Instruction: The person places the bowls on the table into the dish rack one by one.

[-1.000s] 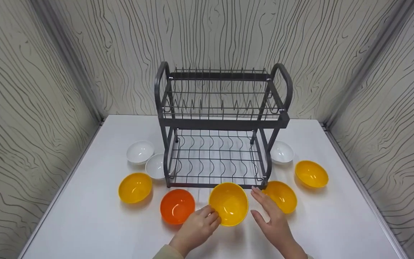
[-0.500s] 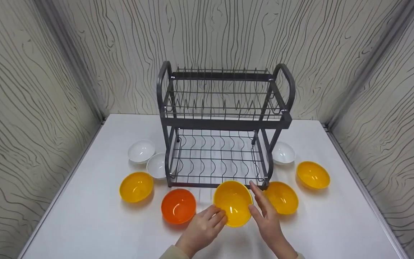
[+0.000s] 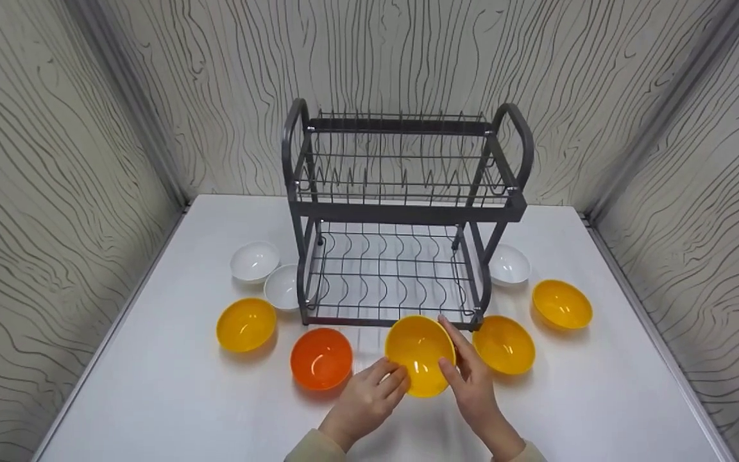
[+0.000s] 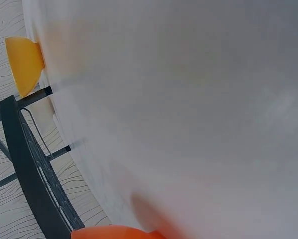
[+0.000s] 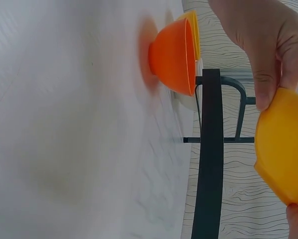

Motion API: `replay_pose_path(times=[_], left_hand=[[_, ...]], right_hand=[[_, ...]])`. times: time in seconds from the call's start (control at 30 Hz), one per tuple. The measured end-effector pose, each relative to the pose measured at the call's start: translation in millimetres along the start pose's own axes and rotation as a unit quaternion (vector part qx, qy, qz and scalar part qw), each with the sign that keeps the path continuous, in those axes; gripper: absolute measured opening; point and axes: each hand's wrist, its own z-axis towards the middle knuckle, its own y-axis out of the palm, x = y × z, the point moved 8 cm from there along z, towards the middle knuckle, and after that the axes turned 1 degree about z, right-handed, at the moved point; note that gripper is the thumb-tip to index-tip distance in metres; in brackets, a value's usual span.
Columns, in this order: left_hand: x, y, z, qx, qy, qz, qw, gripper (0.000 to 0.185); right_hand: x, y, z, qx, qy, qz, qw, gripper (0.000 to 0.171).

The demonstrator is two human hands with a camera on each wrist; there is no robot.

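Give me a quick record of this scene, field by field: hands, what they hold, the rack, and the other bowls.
left hand: grips the near left rim of the yellow bowl
right hand: holds the bowl's right side
rack: two tiers, dark grey, both bare
orange bowl: on the table, left of the held one
other bowls: three yellow, three white, beside the rack

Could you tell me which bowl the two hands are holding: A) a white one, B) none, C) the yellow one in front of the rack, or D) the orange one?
C: both hands, left and right, grip the yellow bowl before the rack.
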Motion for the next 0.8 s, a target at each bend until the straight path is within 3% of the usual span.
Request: replay_pose_path(times=[0.1,0.3,0.47,0.8], left_hand=[[-0.8,-3.5,0.9,0.011,-0.001,0.0,0.9999,0.031],[1.7,13.5,-9.2,0.021,-0.008,0.0,0.9997,0.036],[1.5,21.1,-15.3,0.018,-0.023,-0.001,0.9996,0.028],[-6.9,19.0,-15.7,0.038,-0.021,0.014,0.999,0.025]], right_hand=[[2,1,1,-0.002,0.012,0.017,1.0,0.046],[4,3,2,-0.006,0.023,0.038,0.999,0.044],[6,6,3,-0.012,0.025,0.042,0.999,0.042],[5,12,9,-0.043,0.05,0.061,0.996,0.042]])
